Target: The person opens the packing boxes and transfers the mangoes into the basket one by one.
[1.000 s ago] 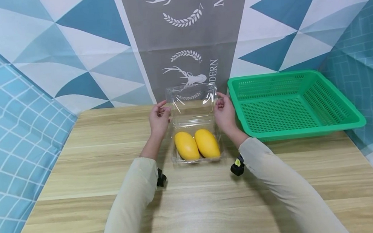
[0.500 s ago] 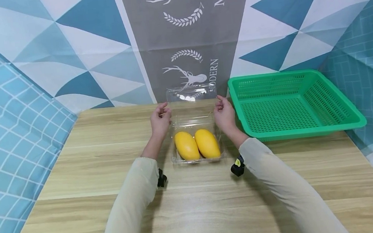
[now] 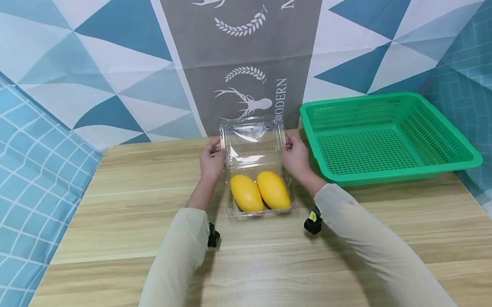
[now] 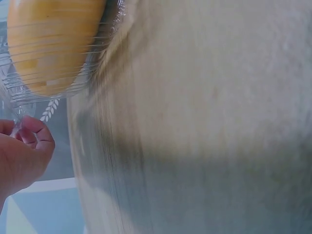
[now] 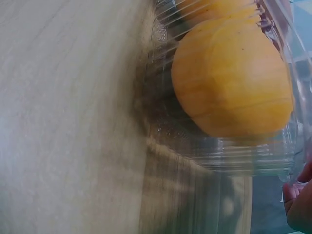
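Note:
A clear plastic clamshell box (image 3: pixel 261 212) sits on the table with its lid (image 3: pixel 251 145) raised at the back. Two yellow mangoes (image 3: pixel 246 192) lie side by side in its base. My left hand (image 3: pixel 212 163) pinches the lid's left edge between thumb and fingers; the left wrist view shows that hand (image 4: pixel 24 156) below one mango (image 4: pixel 53 46), seen through the ribbed plastic. On the opposite side, my right hand (image 3: pixel 296 157) pinches the lid's right edge. Only part of the right hand (image 5: pixel 300 202) shows in the right wrist view, beyond the other mango (image 5: pixel 229 83).
A green perforated plastic basket (image 3: pixel 405 172) stands to the right, close to my right hand. Behind the box, a patterned cloth (image 3: pixel 244 48) hangs at the back edge of the wood-grain table (image 3: pixel 258 272). Blue cloth (image 3: pixel 17 162) borders the left side.
The lid's tilt has shifted and its upper edge sits a little lower than before. Both hands stay at its side edges with small movements. The mangoes have not moved.

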Action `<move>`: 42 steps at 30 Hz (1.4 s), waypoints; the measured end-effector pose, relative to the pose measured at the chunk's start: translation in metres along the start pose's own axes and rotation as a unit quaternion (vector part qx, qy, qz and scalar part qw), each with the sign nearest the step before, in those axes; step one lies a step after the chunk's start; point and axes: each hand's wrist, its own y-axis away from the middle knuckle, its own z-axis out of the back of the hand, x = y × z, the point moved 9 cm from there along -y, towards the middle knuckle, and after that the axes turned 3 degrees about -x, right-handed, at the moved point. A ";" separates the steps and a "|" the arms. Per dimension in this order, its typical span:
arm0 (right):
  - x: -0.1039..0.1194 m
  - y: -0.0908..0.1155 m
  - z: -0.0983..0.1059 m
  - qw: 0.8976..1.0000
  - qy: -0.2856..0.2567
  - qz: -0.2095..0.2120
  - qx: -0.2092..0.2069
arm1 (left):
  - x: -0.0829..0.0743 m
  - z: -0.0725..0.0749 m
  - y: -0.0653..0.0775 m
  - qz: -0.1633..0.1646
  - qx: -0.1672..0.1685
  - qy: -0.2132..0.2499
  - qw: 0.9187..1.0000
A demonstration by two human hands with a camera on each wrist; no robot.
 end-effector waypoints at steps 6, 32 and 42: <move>-0.001 0.000 -0.001 1.000 0.007 0.000 -0.003 | 0.002 0.000 -0.001 -0.005 0.004 -0.003 1.000; -0.009 0.004 -0.003 0.999 -0.012 -0.036 0.012 | 0.016 -0.003 -0.004 0.060 0.019 0.025 0.998; -0.014 0.003 -0.005 0.999 0.000 -0.029 0.017 | 0.021 -0.003 -0.005 0.063 0.019 0.002 0.998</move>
